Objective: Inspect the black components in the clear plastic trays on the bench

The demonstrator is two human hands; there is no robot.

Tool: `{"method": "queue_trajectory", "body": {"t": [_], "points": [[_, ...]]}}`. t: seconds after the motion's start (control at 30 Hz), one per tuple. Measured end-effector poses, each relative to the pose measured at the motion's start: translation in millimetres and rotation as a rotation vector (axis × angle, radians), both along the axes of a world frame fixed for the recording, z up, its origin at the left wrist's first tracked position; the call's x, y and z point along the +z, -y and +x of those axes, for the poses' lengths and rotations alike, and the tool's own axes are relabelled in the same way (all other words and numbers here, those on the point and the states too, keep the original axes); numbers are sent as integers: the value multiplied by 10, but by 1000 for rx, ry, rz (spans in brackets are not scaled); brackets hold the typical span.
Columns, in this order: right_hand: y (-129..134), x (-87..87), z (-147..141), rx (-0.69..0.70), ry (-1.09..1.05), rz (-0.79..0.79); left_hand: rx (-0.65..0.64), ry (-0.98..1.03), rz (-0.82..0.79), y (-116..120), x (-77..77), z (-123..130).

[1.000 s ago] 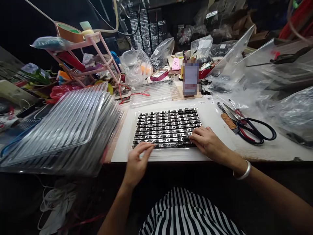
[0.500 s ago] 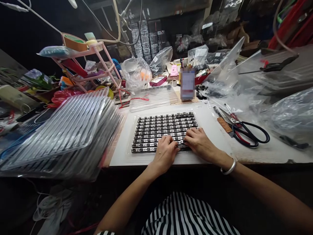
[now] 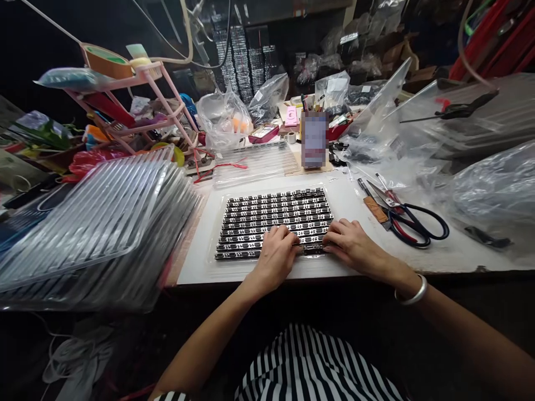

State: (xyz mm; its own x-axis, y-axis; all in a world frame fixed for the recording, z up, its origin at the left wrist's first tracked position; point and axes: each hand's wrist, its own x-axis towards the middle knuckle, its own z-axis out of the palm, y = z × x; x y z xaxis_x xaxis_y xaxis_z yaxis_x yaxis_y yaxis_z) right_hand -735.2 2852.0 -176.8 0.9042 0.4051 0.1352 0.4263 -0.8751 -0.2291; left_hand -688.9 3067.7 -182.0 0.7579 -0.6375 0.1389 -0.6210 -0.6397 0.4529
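Rows of small black-and-silver parts (image 3: 246,223) fill a clear plastic tray (image 3: 212,253) on the white work board. My left hand (image 3: 276,252) rests over the front of the tray with curled fingers, its thumb and fingertips closed on the nearest strip. To its right, my right hand (image 3: 351,245) pinches the right end of that same front strip (image 3: 312,249). A short stretch of the strip shows between the two hands. My fingertips hide where they grip it.
Stacked clear ribbed trays (image 3: 104,217) stand at the left. Black-handled scissors (image 3: 412,223) lie right of the work board (image 3: 196,267). A phone (image 3: 315,139) with a blurred screen stands behind, near another clear tray (image 3: 254,164). Plastic bags (image 3: 497,178) crowd the right side.
My right hand has shifted slightly right, away from my left, so the gap between them is wider and more of the front strip shows. The whole view has drifted a little.
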Motion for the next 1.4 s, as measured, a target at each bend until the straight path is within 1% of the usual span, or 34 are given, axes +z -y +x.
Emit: {"method": "queue_trajectory", "body": {"t": [0.07, 0.13, 0.23, 0.3, 0.37, 0.47, 0.6, 0.73, 0.83, 0.9, 0.97, 1.07, 1.13, 1.27, 1.4], "points": [[-11, -19, -3, -2, -1, -33, -20, 34, 14, 88, 4, -7], [-26, -31, -3, -8, 1, -37, -56, 67, 66, 178, -10, -20], [-53, -44, -6, -21, 24, 2, -83, 92, 143, 256, -46, -35], [-49, -42, -10, -18, 48, 32, -75, 87, 156, 259, -64, -36], [-3, -22, -17, -4, 53, 86, -56, 64, 135, 239, -70, -32], [135, 28, -39, -1, 39, 159, -31, 37, 61, 216, -60, -30], [291, 55, -87, 36, -24, 130, -66, 41, -24, 279, -46, -43], [305, 21, -104, 60, -15, 100, -116, 96, -13, 406, -67, -53], [290, -6, -88, 41, -48, 163, -139, 120, 16, 456, -91, -59], [284, -21, -76, 14, -85, 233, -138, 111, 3, 445, -94, -59], [274, -40, -72, -9, -87, 264, -123, 83, -37, 399, -82, -52], [249, -64, -77, -37, -44, 232, -76, 58, -96, 283, -44, -23], [235, -61, -81, -60, -26, 215, -40, 64, -105, 198, -19, -2], [237, 9, -65, -94, -4, 271, -13, 101, -48, 97, -15, 15], [224, 79, -37, -90, 24, 288, -25, 164, 6, 138, -72, 16]]}}
